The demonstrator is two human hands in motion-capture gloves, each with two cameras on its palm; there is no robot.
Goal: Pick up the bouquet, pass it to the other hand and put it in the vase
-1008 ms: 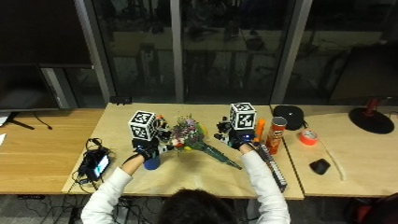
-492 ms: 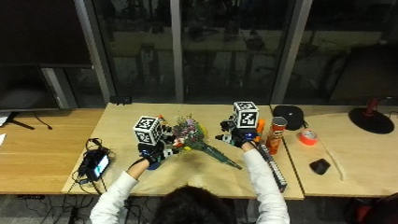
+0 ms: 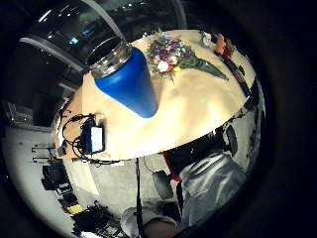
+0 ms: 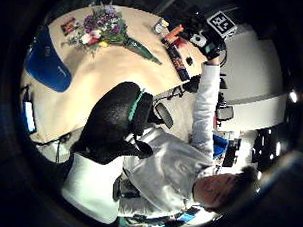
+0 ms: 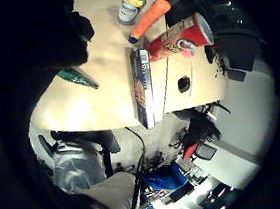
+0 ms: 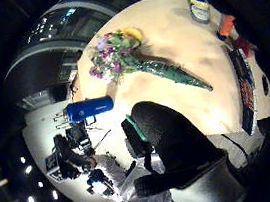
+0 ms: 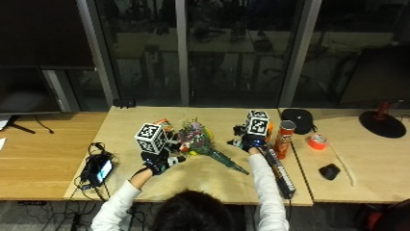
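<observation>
Bouquet (image 7: 195,139) lies flat on the table (image 7: 211,180), blooms toward the windows, green-wrapped stem (image 7: 229,163) running out toward the person's right. No hand on it yet; I judge this the opening step, the pick-up still to come. Left hand (image 7: 157,161) is raised above the table just beside the blooms, at their left; its fingers look loosely curled around nothing, so released. Right hand (image 7: 251,142) is raised just right of the stem, apart from it; its palm views show the stem below and nothing in its grasp, but how the fingers are set I cannot tell. Blue vase (image 3: 126,79) stands upright near the blooms, open metal rim up; in the outside view it sits hidden behind the left hand. Next move, as I read it: one hand drops to the stem and closes round the wrap, lifts, hands over to the other, which then steers the stem end down into the vase mouth. Light wooden table also carries a red snack can (image 7: 283,139), a long flat box (image 7: 282,173) at the right edge, an orange tube (image 5: 148,18), and a small device (image 7: 101,169) with cables at the left. Dark windows behind; neighbouring tables on both sides.
</observation>
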